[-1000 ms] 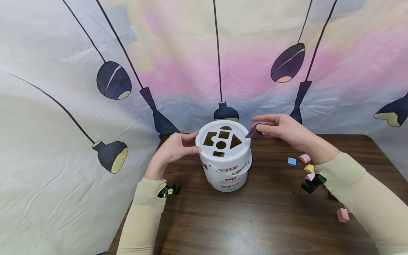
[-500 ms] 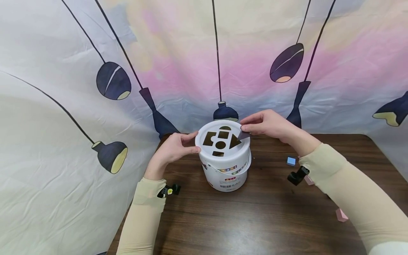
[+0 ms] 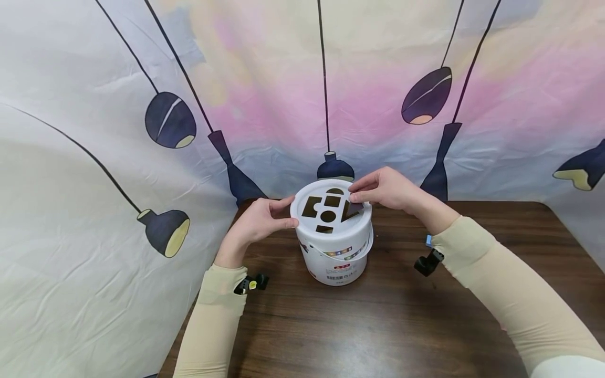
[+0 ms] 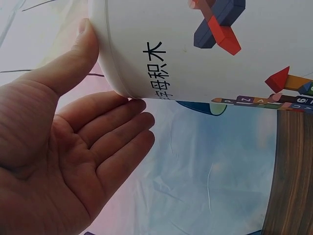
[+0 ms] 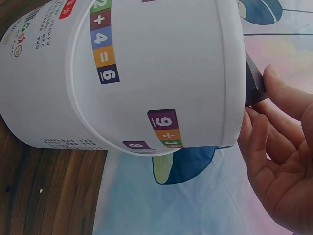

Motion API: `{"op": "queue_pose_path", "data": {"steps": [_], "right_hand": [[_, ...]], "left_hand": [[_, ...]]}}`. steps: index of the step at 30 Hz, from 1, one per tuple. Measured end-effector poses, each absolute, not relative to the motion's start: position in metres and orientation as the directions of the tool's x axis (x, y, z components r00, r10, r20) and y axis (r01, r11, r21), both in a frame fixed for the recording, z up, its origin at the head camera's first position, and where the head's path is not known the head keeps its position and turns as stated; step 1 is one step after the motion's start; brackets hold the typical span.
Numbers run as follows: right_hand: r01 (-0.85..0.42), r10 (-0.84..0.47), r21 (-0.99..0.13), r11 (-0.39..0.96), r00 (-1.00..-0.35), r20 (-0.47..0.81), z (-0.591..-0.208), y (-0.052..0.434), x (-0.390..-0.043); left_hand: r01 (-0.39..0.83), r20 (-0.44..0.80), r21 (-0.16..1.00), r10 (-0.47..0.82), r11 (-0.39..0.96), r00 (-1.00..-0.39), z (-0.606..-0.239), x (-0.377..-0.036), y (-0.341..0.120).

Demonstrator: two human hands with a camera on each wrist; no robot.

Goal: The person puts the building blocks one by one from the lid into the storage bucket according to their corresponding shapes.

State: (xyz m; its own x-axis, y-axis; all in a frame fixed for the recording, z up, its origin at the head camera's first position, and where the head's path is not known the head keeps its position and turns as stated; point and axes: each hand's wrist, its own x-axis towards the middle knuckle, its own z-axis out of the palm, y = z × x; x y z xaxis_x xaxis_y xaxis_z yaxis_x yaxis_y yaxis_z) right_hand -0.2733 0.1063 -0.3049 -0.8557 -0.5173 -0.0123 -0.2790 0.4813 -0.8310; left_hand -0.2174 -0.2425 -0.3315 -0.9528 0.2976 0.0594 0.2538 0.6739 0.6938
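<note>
A white plastic bucket (image 3: 333,268) stands upright on the table, its lid (image 3: 347,231) cut with several shaped holes. My left hand (image 3: 257,220) rests thumb and fingertips against the lid's left edge; in the left wrist view its fingers (image 4: 117,152) are fairly straight. Between the thumb and fingers of my right hand (image 3: 392,193) is a dark triangular block (image 3: 355,209), pinched over the triangular hole on the lid's right side. From the right wrist view, part of this block (image 5: 254,83) shows above the lid; its lower end is hidden.
A small blue block (image 3: 428,241) lies on the brown table (image 3: 331,336), partly behind the right wrist camera (image 3: 429,262). The bucket's white handle (image 3: 367,249) hangs down at its right side. A cloth (image 3: 264,79) with printed lamps hangs close behind.
My right hand has moved left with the dark triangular block, from beyond the lid's right edge to over the triangular hole. The right forearm now covers the pink and yellow blocks. My left hand stays put.
</note>
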Motion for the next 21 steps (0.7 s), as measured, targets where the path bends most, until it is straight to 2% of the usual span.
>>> {"op": "queue_pose_path", "data": {"steps": [6,21], "right_hand": [[-0.302,-0.508,-0.795,0.525,-0.861,-0.008,-0.305,0.104,-0.274],[-0.437,-0.565,-0.665,0.606,-0.825,0.027,-0.303,0.092,-0.277]], "left_hand": [[0.254,0.058,0.692,0.298,0.675,-0.953,-0.332,-0.218,-0.242],[0.234,0.041,0.704,0.291,0.670,-0.956,-0.332,-0.219,-0.244]]}}
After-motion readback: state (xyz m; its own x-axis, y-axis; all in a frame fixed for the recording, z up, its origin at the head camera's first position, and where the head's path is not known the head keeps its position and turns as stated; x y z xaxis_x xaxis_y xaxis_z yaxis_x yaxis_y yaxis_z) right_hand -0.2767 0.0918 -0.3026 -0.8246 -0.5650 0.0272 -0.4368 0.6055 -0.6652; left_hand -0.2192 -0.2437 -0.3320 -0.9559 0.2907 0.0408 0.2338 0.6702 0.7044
